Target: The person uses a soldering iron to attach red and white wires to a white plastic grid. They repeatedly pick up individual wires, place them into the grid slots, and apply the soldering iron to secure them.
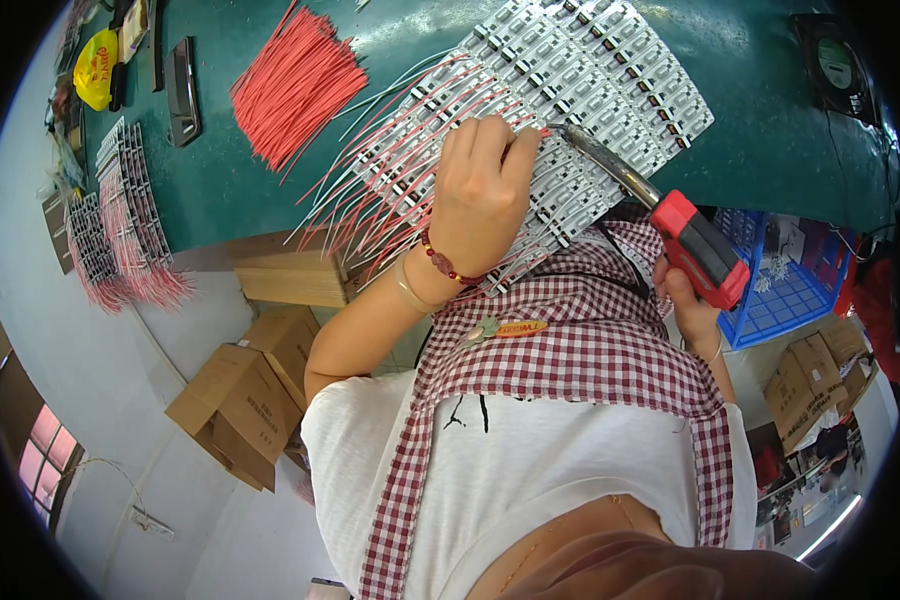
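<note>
A sheet of small grey-and-white parts in rows (pixel 590 75) lies on the green table in front of me, with red and white wires (pixel 370 190) trailing off its left side. Over its middle, my left hand (pixel 482 185) is closed in a pinch, with a bit of red wire (pixel 545 132) showing at the fingertips. My right hand (pixel 682 292) grips the red and black handle of a soldering gun (pixel 705 250). The gun's long metal barrel slants up to the left, and its tip is right beside the pinched wire. Whether tip and wire touch is too small to tell.
A pile of loose red wires (pixel 295 85) lies on the green table (pixel 240 205). Wired sheets (pixel 130 200) hang over the far-left edge, near a black case (pixel 183 92). A blue basket (pixel 785 300) stands right, below table height; cardboard boxes (pixel 240 400) sit lower left.
</note>
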`<state>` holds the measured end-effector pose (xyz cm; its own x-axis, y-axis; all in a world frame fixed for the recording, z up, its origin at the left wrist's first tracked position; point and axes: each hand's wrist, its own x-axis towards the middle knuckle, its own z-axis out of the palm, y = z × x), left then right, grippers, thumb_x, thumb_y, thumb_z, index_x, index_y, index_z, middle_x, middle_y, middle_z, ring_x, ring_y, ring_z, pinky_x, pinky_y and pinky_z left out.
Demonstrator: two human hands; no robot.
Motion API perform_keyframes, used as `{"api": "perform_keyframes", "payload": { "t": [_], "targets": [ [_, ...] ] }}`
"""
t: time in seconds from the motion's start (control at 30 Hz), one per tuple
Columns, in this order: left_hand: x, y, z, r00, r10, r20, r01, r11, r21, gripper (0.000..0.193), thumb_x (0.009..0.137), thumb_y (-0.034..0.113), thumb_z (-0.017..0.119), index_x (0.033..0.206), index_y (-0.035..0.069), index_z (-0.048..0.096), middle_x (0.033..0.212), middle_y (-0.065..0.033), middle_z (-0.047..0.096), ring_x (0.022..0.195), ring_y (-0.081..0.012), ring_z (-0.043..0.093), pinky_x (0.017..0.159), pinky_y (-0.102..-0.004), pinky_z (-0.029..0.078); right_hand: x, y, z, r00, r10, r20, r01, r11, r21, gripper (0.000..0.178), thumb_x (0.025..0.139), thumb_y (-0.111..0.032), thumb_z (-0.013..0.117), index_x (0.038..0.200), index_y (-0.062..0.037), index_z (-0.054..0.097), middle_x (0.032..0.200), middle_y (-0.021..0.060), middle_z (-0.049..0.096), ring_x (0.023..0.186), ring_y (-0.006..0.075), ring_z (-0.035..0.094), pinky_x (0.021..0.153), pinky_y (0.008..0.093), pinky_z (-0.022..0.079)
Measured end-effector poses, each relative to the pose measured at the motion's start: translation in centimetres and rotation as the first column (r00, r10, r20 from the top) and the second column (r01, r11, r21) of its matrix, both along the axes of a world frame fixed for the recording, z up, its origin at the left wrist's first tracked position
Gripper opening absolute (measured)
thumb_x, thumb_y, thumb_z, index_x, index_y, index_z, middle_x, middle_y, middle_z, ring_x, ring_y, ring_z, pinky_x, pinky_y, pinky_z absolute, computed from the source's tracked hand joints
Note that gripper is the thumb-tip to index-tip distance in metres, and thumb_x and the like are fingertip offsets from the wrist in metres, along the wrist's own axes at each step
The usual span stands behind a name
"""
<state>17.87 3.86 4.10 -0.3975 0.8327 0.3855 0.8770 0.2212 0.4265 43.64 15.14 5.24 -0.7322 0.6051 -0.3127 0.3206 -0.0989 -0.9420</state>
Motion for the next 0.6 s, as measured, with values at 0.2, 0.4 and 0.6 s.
{"api": "perform_keyframes", "payload": {
  "t": [0.2,0.4,0.6],
  "targets": [
    [0.0,-0.1,0.1,1.000,0.001,0.004,-0.001,1.000,-0.010,0.020,0.070,-0.004,0.068,0.087,0.004,0.066,0.072,-0.0058,0.045,0.067,-0.0216,0.048,0.059,-0.0335,0.041,0.1,-0.2,0.1,1.000,-0.024,-0.016,0.024,1.000,0.017,0.015,0.085,-0.011,0.064,0.093,0.0011,0.063,0.075,0.0046,0.061,0.065,0.0124,0.057,0.059,0.0266,0.046],
    [0.1,0.0,0.2,1.000,0.003,-0.010,-0.003,0.999,-0.051,0.016,0.071,-0.002,0.067,0.085,0.004,0.063,0.073,-0.0065,0.045,0.068,-0.0224,0.049,0.062,-0.0350,0.041,-0.7,0.0,1.4,0.991,-0.074,-0.114,0.066,0.995,-0.073,0.026,0.089,-0.024,0.063,0.091,0.0014,0.060,0.071,0.0049,0.057,0.060,0.0113,0.051,0.054,0.0255,0.043],
    [0.0,0.2,0.4,0.994,0.018,-0.105,-0.028,0.995,-0.095,0.009,0.074,0.003,0.066,0.082,0.005,0.061,0.074,-0.0057,0.046,0.069,-0.0228,0.049,0.063,-0.0349,0.040,-0.5,0.0,1.6,0.990,-0.065,-0.124,0.056,0.996,-0.071,0.028,0.089,-0.026,0.063,0.090,0.0015,0.059,0.070,0.0047,0.057,0.060,0.0112,0.050,0.054,0.0255,0.041]
  ]
}}
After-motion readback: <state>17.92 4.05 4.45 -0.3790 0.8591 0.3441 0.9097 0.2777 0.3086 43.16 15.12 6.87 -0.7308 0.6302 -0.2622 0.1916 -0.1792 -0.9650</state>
